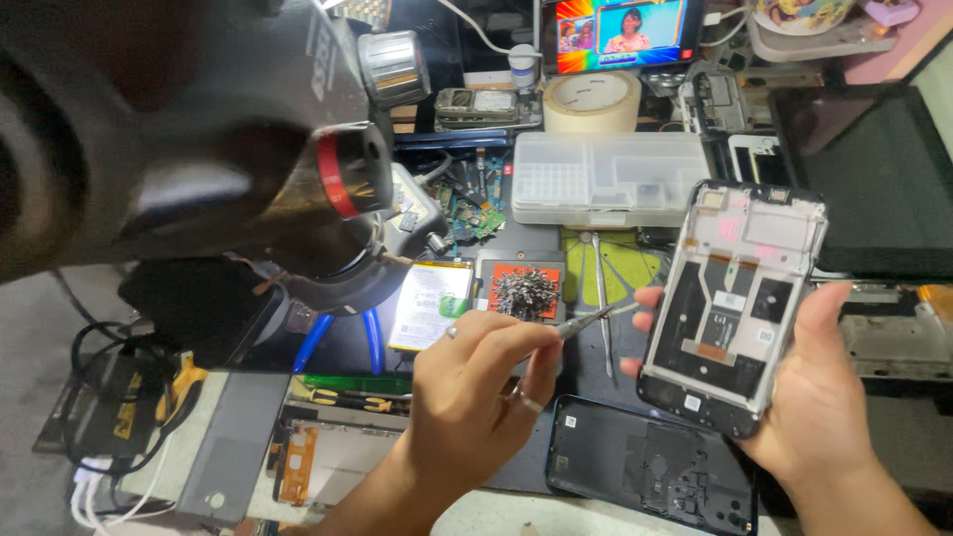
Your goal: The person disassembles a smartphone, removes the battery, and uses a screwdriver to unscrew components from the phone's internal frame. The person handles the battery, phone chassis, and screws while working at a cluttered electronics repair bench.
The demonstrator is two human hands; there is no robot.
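Your right hand (804, 387) grips an opened phone frame (735, 298), tilted toward you for access; your left hand (476, 387) pinches tweezers (586, 320) aimed at it.

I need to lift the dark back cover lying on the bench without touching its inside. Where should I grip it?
Probably by its long side edges, from above: the dark back cover lies flat, inside up, below the phone frame in the right hand. Its near end is partly out of view.
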